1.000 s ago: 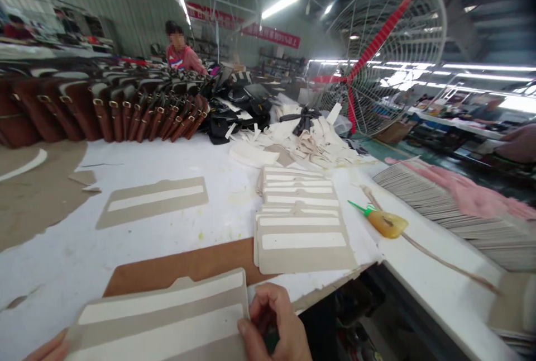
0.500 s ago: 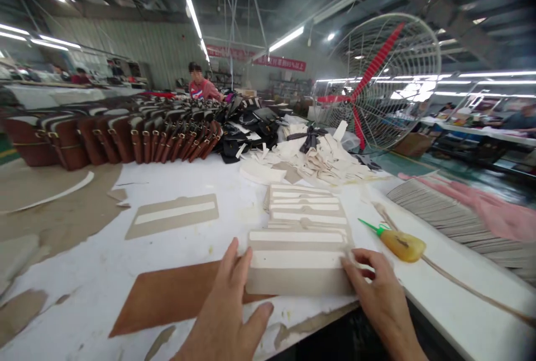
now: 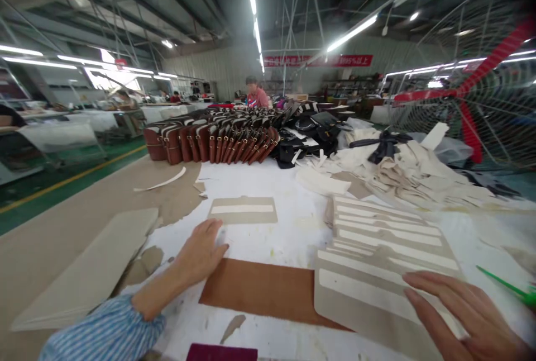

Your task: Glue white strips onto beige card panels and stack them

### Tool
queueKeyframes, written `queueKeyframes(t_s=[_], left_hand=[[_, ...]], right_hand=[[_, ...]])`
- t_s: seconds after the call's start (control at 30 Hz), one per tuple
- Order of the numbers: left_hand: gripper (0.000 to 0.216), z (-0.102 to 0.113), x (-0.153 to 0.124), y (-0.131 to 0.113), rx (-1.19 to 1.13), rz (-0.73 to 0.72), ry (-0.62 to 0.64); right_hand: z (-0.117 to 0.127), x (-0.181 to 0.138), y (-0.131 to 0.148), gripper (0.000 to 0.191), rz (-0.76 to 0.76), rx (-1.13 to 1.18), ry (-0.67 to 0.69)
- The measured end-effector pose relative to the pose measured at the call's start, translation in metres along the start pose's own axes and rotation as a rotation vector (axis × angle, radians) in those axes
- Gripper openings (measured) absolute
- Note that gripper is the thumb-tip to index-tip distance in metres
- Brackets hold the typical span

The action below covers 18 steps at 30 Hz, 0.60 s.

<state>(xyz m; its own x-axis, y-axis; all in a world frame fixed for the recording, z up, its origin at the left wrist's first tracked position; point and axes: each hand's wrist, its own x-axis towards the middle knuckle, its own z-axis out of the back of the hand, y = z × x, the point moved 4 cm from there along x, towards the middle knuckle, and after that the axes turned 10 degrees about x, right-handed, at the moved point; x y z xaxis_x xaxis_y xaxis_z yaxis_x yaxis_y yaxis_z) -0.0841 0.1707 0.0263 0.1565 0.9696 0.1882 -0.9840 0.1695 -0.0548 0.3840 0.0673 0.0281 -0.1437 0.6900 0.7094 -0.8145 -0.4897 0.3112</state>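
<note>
- Head-worn view from behind and above the left hand (image 3: 200,253) and right hand (image 3: 464,306), facing forward and down.
- Both hands close to the lens.
- Beyond them, table (image 3: 268,241) and distant banner (image 3: 355,60).

Left grip (image 3: 200,252) is palm-down, thumb splayed; right grip (image 3: 471,308) is loosely outstretched.

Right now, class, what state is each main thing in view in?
Lone beige panel: flat
Overlapping beige panels: fanned stack
Brown panel: flat, partly covered
Left hand: open, empty
Right hand: open, contact unclear
Brown bags: lined up, some leaning
Pale scraps: heaped
Ceiling lights: lit
Red-bladed fan: motion unclear
</note>
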Motion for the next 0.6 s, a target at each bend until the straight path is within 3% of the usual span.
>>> queueKeyframes(t_s=[0.07,0.17,0.2,0.3,0.4,0.6], left_hand=[[0.048,-0.008,0.019,0.026,0.043,0.084,-0.003],[0.044,-0.022,0.038,0.046,0.081,0.170,0.012],[0.043,-0.026,0.042,0.048,0.086,0.189,0.020],[0.041,-0.034,0.048,0.049,0.078,0.221,0.034],[0.040,-0.036,0.049,0.049,0.040,0.231,0.033],[0.039,-0.028,0.056,0.051,-0.101,0.303,-0.025]], right_hand=[[-0.025,0.053,0.041,0.024,0.084,0.119,0.097],[-0.097,0.115,0.085,0.030,0.020,0.266,0.542],[-0.122,0.130,0.094,0.032,0.005,0.270,0.604],[-0.188,0.159,0.100,0.030,-0.073,0.238,0.693],[-0.233,0.167,0.092,0.027,-0.198,0.202,0.736],[-0.262,0.172,0.082,0.035,-0.484,0.248,0.667]])
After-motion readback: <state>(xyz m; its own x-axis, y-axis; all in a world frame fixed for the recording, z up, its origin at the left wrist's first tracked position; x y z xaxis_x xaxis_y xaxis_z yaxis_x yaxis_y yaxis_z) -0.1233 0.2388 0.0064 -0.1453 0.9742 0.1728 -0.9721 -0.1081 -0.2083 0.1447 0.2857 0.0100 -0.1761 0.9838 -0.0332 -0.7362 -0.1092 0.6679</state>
